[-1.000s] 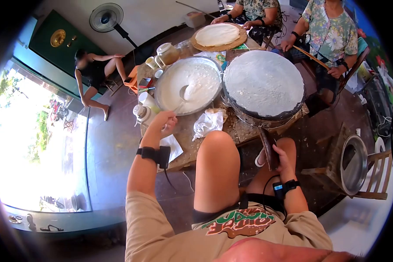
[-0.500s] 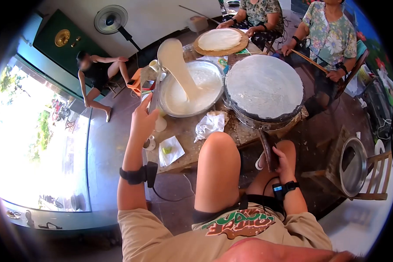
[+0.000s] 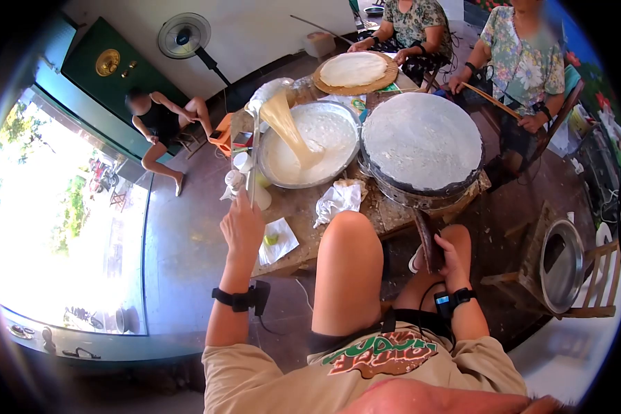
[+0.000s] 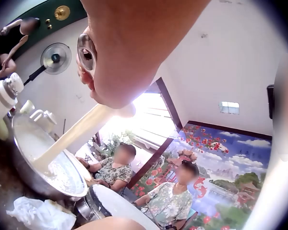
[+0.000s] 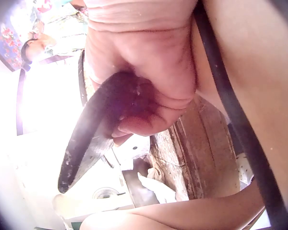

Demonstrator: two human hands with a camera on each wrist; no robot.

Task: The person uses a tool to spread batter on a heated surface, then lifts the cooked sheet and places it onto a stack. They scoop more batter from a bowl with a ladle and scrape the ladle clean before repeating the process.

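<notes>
Left hand (image 3: 243,229) gripping a long-handled silvery metal ladle (image 3: 256,141), thick cream-coloured batter (image 3: 288,131) stretching from it, ribbon-like, into a round metal basin (image 3: 303,185), right hand (image 3: 453,265) clasping a dark, flat, curved tool (image 3: 428,241).

- Daylight floods in through the opening (image 3: 62,234) at left, burnt to white.
- Shadow under the counter (image 3: 307,229).
- Head view: curved edges, black corners.
- Right-wrist view: left side washed out.

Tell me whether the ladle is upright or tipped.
Tipped: in the head view, a thick stream of batter falls from the ladle into the metal basin.
</notes>
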